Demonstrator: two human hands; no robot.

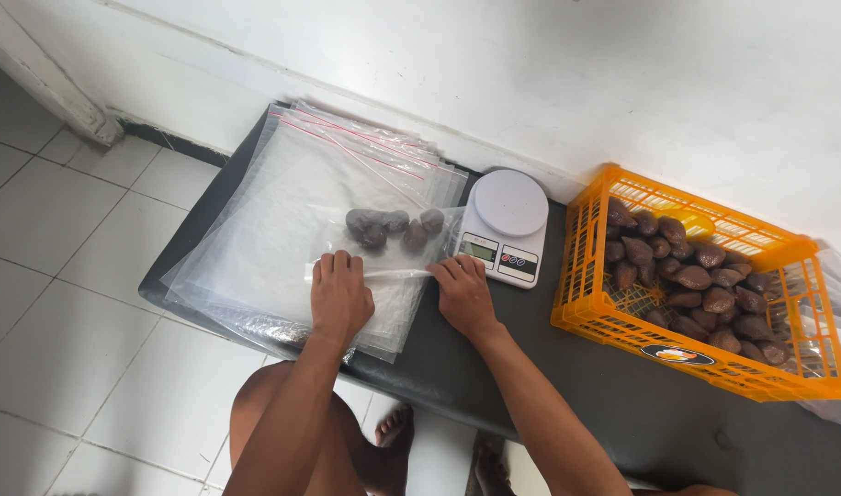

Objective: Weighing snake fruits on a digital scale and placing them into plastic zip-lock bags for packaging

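A clear zip bag [397, 253] lies flat on a stack of similar bags, holding several brown scaly fruits [393, 228] at its far end. My left hand [339, 292] presses down on the bag's near zip edge at the left. My right hand [462, 292] presses the same zip edge at the right, fingertips on the strip. Both hands lie flat with fingers together on the plastic.
The stack of clear zip bags [282, 211] covers the left part of a dark low bench [494, 367]. A white kitchen scale [505, 225] stands beside my right hand. An orange plastic crate [705, 354] of brown fruits sits at the right. White wall behind, tiled floor left.
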